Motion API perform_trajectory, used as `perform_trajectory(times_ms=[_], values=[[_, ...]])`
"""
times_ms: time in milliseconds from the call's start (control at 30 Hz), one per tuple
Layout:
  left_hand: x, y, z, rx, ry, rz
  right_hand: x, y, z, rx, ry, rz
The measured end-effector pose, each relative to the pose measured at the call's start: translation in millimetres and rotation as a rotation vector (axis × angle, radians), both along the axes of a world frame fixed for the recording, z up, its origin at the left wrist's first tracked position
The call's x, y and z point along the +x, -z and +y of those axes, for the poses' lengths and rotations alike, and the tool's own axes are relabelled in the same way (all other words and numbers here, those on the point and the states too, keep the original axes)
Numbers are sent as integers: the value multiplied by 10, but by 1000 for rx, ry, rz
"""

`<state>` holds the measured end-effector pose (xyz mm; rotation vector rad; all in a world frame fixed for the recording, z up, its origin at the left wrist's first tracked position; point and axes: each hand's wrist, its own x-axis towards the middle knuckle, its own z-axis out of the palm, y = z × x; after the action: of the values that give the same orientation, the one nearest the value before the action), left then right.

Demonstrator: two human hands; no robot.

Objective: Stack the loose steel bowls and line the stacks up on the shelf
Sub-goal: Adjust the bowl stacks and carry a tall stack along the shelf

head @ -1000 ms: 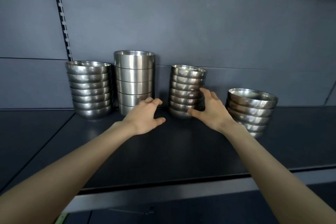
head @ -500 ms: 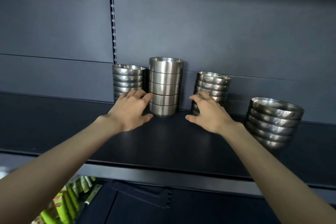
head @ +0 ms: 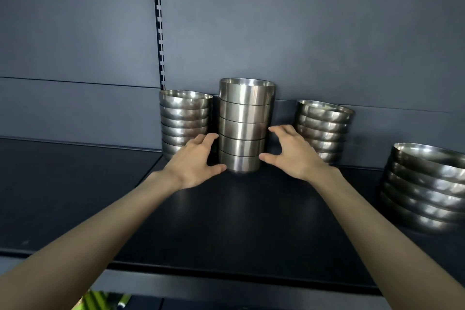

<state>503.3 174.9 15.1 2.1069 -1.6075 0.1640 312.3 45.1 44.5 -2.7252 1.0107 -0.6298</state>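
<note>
We face the dark shelf (head: 251, 221), its front edge at 6 o'clock and open board stretching toward 9 o'clock. The wide-bowl stack (head: 427, 184) sits at 3 o'clock, forward of the row. At centre the tall stack (head: 245, 121), five shiny straight-walled bowls, stands upright against the back panel (head: 302, 33). The left stack (head: 185, 118) of rounded bowls is just beside it; the right stack (head: 323, 128) stands across a gap. Our left hand (head: 198, 158) and right hand (head: 289, 153) cup the tall stack's lower bowls, thumbs and fingertips curled onto its sides.
</note>
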Motion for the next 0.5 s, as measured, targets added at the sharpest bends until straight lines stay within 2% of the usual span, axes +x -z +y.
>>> perform_trajectory(times_ms=[167, 300, 500], values=[[47, 170, -267, -71, 32, 200, 129, 53, -185, 111, -11, -168], [58, 307, -426, -136, -5, 287, 237, 104, -307, 235, -60, -302], [58, 409, -585, -142, -13, 461, 384, 173, -488, 370, -142, -447]])
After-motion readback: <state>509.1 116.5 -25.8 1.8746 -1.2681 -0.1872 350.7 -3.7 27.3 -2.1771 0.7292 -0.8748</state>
